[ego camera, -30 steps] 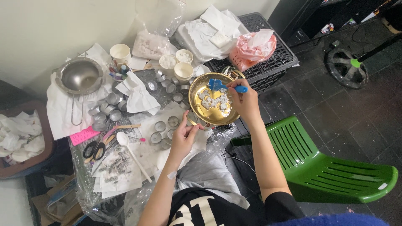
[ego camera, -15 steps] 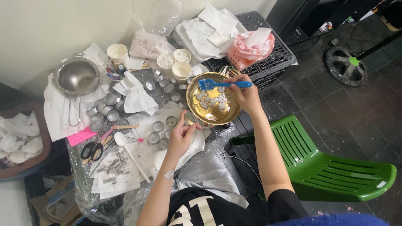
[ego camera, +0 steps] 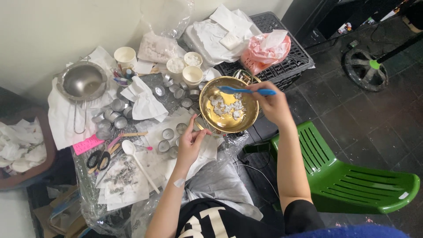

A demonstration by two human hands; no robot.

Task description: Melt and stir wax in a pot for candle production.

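Note:
My right hand (ego camera: 274, 102) grips a blue spatula (ego camera: 241, 91) by its handle, the blade lying flat over the far rim of a gold metal bowl (ego camera: 227, 122). White wax chunks (ego camera: 227, 105) lie inside the bowl. My left hand (ego camera: 191, 143) pinches the bowl's handle at its near left edge, over white paper. Small round metal candle tins (ego camera: 168, 133) sit just left of that hand.
A steel strainer pot (ego camera: 82, 82) stands far left, paper cups (ego camera: 192, 74) and bags of white wax behind the bowl. Scissors (ego camera: 98, 159), a white spoon (ego camera: 130, 148) and wicks lie near left. A black crate (ego camera: 286, 66) holds a pink bag; a green plastic chair (ego camera: 352, 178) stands right.
The spatula blade has turned from upright in the bowl to lying flat across its far rim. My right hand has shifted right. The left hand stays at the bowl's near edge.

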